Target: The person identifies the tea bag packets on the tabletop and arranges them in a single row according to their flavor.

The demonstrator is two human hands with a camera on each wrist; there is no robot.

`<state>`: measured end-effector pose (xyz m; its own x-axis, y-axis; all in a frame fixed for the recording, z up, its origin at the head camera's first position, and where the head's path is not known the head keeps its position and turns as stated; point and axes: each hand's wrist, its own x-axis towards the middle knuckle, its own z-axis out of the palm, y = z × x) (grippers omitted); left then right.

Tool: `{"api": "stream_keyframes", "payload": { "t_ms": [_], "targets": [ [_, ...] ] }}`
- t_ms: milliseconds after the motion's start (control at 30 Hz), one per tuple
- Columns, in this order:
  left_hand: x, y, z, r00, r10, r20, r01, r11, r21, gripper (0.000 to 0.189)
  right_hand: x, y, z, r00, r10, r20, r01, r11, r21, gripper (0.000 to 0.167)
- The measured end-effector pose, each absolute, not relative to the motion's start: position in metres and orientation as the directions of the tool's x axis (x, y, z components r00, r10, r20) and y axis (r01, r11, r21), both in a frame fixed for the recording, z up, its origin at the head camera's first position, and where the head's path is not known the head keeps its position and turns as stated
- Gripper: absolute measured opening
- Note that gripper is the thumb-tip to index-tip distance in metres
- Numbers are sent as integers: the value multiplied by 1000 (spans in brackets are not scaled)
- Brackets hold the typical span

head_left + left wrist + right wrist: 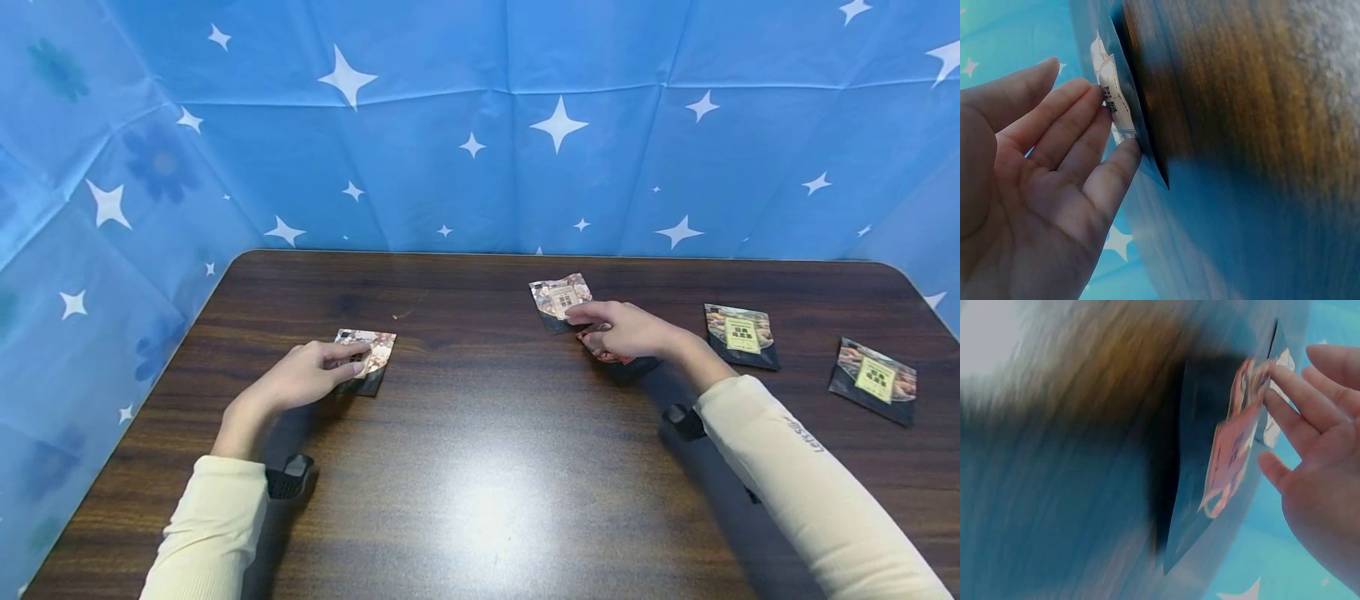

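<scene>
On the left of the table, my left hand rests its fingertips on a flat sachet with a pale floral print and a black lower part. In the left wrist view, the fingers are nearly straight and the thumb stands away from that sachet. My right hand reaches over a red-labelled sachet, most of which it hides in the head view. Its straight fingertips touch or hover just above the far end; I cannot tell which. Right beyond them lies another pale floral sachet.
Two sachets with yellow labels lie to the right, one beyond the right wrist and one nearer the table's right edge. The dark wood table meets a blue star-print curtain at the back and left.
</scene>
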<state>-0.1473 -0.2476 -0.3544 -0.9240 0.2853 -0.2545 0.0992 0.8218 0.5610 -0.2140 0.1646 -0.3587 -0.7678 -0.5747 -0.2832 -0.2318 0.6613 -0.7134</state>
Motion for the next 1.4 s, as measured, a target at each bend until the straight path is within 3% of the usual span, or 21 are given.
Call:
{"api": "stream_keyframes", "payload": {
  "t_ms": [367,533,700,1400],
  "targets": [
    [-147,-246,-354,-924,284,-254,99,822,560,44,-202,140,-356,-683,-697,-220,-357,582,-731,45],
    [-147,-246,-354,-922,284,-264,92,820,564,43,-203,138,-352,-759,-625,-183,-362,638,-679,43],
    [-147,-246,-354,-919,280,-277,84,826,557,44,-205,139,-353,-823,-519,-231,-244,690,-682,43],
    [-146,-247,-352,-917,299,-264,104,818,565,42,-211,136,-360,-822,-484,-298,-157,697,-700,47]
  ]
}}
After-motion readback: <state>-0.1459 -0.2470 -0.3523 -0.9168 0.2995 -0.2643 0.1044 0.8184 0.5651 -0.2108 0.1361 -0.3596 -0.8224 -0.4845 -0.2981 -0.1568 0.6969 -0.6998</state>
